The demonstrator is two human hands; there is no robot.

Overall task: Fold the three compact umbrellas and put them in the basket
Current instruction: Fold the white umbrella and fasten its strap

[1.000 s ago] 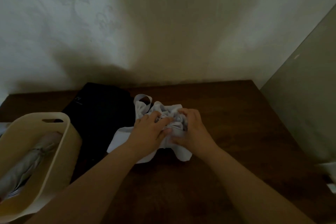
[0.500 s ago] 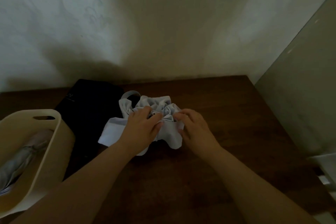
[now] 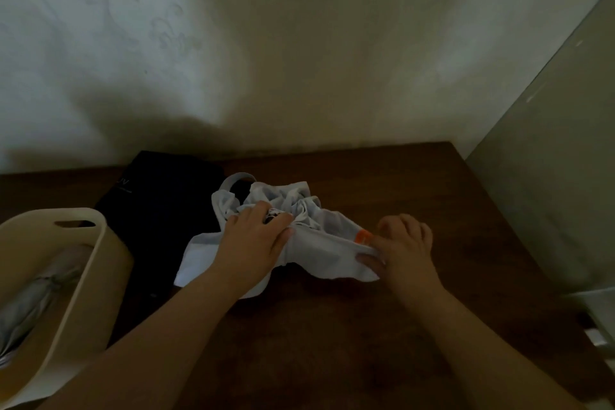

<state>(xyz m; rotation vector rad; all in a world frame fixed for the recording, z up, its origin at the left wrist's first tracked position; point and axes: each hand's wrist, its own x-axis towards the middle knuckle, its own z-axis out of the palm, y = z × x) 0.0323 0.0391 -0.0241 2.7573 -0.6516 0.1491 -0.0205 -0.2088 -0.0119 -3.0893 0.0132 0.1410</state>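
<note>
A white compact umbrella (image 3: 319, 243) lies crumpled on the dark wooden table (image 3: 416, 183), its loop strap at the back. My left hand (image 3: 253, 240) presses flat on its bunched middle. My right hand (image 3: 402, 250) pinches a flap of the white canopy beside an orange tab (image 3: 363, 237), drawn out to the right. A black umbrella (image 3: 166, 203) lies spread behind and left of the white one. A cream basket (image 3: 83, 270) stands at the left with a folded grey umbrella (image 3: 36, 303) inside.
A wall runs close behind the table. A grey panel (image 3: 549, 193) stands along the table's right side. Something pale sits low at the right edge (image 3: 595, 336).
My right hand has moved right from the bunched centre, pulling a canopy flap outward and exposing the orange tab. My left hand stays pressed on the middle.
</note>
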